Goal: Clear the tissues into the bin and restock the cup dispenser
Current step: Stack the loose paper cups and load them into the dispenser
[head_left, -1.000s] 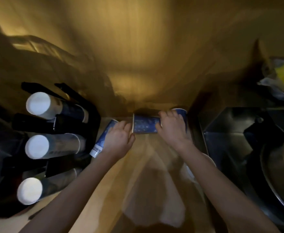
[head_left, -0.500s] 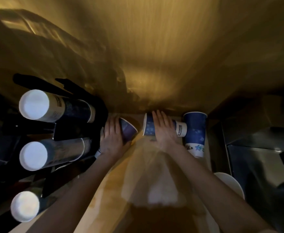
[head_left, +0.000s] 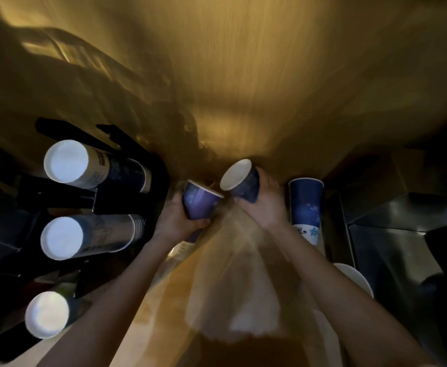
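Two hands, one blue paper cup in each, over a dim wooden tabletop point(head_left: 164, 308).

Head view: the left hand point(head_left: 176, 219) grips a purple-blue cup point(head_left: 200, 201), rim tipped up and right; the right hand point(head_left: 263, 205) clasps a darker blue cup point(head_left: 239, 181) whose white inside faces the camera — the two rims nearly meet. A third, taller blue cup point(head_left: 306, 205) stands inverted just right of the right hand. At left, a black cup dispenser point(head_left: 127, 200) shows three cup stacks — top point(head_left: 90, 165), middle point(head_left: 84, 237), bottom point(head_left: 47, 315).
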`<state>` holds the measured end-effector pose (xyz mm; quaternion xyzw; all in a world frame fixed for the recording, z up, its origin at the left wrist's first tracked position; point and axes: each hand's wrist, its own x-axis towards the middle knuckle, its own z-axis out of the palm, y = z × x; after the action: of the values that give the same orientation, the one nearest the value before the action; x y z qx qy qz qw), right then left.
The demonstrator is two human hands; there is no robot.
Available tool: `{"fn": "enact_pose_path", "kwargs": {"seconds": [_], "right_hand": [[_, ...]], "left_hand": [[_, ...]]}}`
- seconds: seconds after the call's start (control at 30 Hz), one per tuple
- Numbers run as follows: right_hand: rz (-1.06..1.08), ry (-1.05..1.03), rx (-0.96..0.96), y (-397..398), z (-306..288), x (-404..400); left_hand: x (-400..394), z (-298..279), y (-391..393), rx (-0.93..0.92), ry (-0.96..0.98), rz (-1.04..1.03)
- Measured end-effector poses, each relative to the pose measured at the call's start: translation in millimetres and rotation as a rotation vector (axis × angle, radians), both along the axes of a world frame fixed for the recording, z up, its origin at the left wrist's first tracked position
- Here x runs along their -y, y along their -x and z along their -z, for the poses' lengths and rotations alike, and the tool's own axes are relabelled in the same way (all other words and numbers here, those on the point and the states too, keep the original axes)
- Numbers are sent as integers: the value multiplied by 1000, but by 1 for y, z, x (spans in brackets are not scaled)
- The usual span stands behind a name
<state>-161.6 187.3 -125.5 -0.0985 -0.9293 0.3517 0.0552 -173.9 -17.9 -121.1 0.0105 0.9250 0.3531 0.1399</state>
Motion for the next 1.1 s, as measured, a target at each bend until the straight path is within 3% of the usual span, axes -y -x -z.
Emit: {"fn": "enact_pose_path", "kwargs": {"seconds": [0.13,0.3,0.67,0.83,1.1], "right_hand": [[140,359,-8,-12,-34,-9],[232,509,-103,-32,-63,-20],[134,744,-307,-72,-129,-19],[22,766,-321,-89,-115,3],[-83,560,-348,-102,-106,15]], "left_hand": [[-9,-21,-18,-116,-160,19],[-34,-22,-53,-22,-396,-38],[-59,2,-99,-63,-385,-19],[-55,4,-97,-55,-398,7],[-54,10,-97,-64,-404,32]]}}
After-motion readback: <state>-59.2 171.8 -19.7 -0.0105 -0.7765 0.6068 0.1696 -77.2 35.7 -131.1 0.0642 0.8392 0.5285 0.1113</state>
